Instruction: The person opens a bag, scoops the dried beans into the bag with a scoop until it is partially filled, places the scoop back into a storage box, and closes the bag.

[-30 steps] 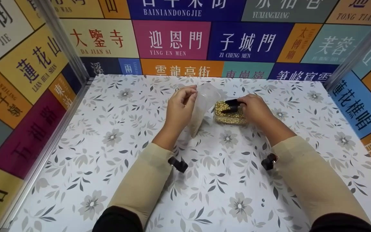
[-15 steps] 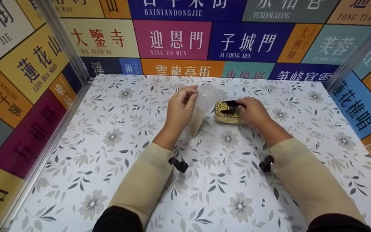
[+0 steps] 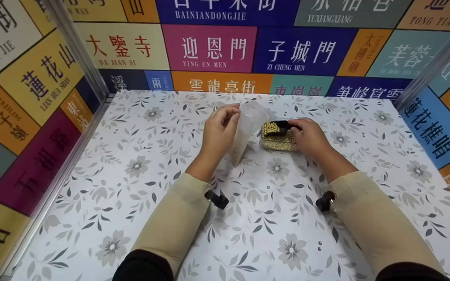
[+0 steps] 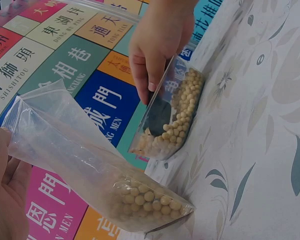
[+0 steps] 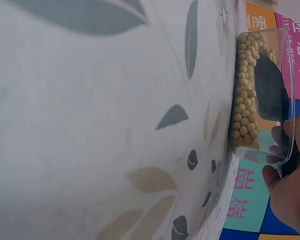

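Note:
Pinched at its upper edge by my left hand (image 3: 219, 127), a clear zip bag (image 4: 75, 135) stands upright on the table. Soybeans (image 4: 147, 200) lie in its bottom corner. To the right, a clear plastic box (image 3: 279, 145) holds more soybeans (image 5: 246, 107). My right hand (image 3: 309, 134) grips the handle of a black scoop (image 3: 279, 128), whose bowl sits inside the box among the beans. Through the box wall in the right wrist view, the dark scoop (image 5: 271, 87) shows above the bean layer. The left fingertips are partly hidden behind the bag in the left wrist view.
A white floral cloth (image 3: 170, 128) covers the table. Panels with printed street signs (image 3: 209, 47) rise at the back and both sides, with metal posts (image 3: 86, 58) at the corners. Each sleeve carries a black wrist camera (image 3: 218, 199).
My right hand has lowered slightly and shifted a little with the scoop, which now sits at a flatter angle in the soybeans. The left hand and the bag have stayed in place.

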`<state>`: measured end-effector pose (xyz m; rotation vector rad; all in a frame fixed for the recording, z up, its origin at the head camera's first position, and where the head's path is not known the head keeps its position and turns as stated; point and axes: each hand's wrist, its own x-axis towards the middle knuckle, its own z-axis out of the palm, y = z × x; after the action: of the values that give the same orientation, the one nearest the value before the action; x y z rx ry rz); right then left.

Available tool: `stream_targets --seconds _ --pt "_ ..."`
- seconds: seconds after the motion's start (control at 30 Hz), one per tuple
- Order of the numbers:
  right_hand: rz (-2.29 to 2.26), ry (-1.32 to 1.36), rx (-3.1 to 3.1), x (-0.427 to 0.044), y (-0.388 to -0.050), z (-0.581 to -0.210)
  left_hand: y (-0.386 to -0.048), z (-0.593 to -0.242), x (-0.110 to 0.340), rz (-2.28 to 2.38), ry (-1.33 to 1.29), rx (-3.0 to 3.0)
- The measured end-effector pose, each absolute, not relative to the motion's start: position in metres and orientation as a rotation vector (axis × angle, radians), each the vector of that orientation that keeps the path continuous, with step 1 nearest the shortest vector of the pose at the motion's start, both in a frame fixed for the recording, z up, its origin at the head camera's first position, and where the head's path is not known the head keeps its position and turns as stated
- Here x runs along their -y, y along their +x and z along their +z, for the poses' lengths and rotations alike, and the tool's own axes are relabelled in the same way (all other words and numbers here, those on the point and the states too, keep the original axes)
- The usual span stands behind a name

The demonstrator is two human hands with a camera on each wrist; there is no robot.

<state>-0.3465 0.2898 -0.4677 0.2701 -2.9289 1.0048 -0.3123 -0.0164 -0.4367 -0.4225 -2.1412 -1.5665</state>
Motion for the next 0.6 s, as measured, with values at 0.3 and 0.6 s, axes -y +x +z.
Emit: stream_targets --seconds 0.3,0.6 --pt "1.145 0.223 2.836 -0.3 -0.338 -0.464 -0.313 -0.437 0.016 -1.575 -0.414 2.141" --pt "1.34 0.087 2.75 -0.313 -0.33 -0.463 -0.314 -0.438 0.016 -1.577 -0.43 2.126"
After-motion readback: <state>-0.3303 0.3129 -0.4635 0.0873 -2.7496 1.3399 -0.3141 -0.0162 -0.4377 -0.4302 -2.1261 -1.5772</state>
